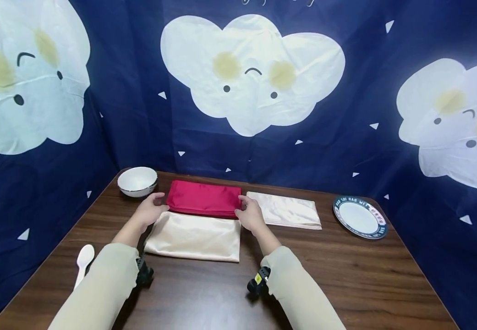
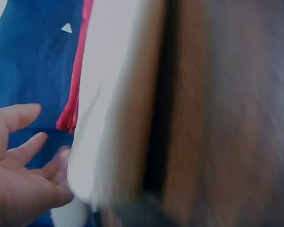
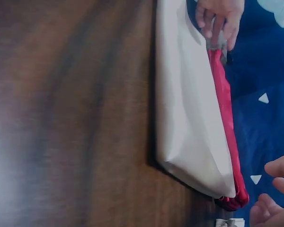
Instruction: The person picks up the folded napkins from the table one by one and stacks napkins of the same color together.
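A folded red cloth lies on the wooden table, with a folded cream cloth just in front of it. My left hand rests at the red cloth's left end, fingers straight and spread in the left wrist view. At the red cloth's right end is my right hand, thumb at the edge. In the right wrist view its fingers sit just off the red cloth's corner, holding nothing. Neither hand grips either cloth.
A second folded cream cloth lies right of the red one. A white bowl stands at the back left, a blue-rimmed plate at the right, a white spoon near the left edge. Blue cloud-print curtains surround the table.
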Demonstrator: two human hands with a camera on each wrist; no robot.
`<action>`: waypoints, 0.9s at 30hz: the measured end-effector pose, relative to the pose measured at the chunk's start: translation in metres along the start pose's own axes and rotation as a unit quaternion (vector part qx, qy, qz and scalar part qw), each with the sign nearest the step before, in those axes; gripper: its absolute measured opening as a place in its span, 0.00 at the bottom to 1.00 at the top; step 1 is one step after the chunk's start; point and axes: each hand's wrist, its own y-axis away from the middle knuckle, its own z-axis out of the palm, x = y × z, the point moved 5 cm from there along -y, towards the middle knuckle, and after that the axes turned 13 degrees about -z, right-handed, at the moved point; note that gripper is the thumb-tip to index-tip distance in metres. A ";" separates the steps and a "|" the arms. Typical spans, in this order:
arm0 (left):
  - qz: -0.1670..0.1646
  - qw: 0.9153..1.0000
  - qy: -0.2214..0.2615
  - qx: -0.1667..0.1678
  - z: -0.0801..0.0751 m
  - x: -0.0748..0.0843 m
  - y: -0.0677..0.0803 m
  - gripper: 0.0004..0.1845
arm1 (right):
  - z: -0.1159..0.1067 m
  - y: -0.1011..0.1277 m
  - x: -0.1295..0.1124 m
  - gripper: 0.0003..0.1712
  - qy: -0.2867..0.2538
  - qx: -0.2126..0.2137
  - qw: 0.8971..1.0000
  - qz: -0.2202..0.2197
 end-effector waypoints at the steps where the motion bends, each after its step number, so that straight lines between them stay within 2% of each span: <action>1: 0.001 1.000 -0.022 0.003 -0.001 -0.001 0.005 0.31 | -0.001 0.004 -0.002 0.27 0.002 -0.002 1.000 -0.001; 3: 0.003 0.998 -0.061 0.010 -0.003 -0.003 0.015 0.31 | -0.004 0.013 -0.005 0.27 0.002 -0.009 1.000 -0.005; 6: -0.001 0.996 -0.091 0.021 -0.006 -0.008 0.026 0.30 | -0.006 0.025 -0.009 0.27 0.001 -0.030 0.999 -0.009; 12: -0.022 0.996 -0.083 0.011 -0.007 -0.018 0.041 0.31 | -0.007 0.045 -0.006 0.27 0.009 -0.090 0.996 0.008; 17: -0.050 0.996 -0.079 0.005 -0.006 -0.023 0.048 0.31 | -0.008 0.059 -0.002 0.29 0.005 -0.108 0.994 0.025; 22: -0.052 0.996 -0.066 -0.007 -0.002 -0.027 0.051 0.33 | -0.002 0.069 -0.001 0.26 -0.045 -0.119 0.991 0.033; 27: -0.057 0.997 -0.045 -0.013 0.001 -0.030 0.053 0.31 | 0.006 0.072 0.000 0.26 -0.120 -0.112 0.985 0.056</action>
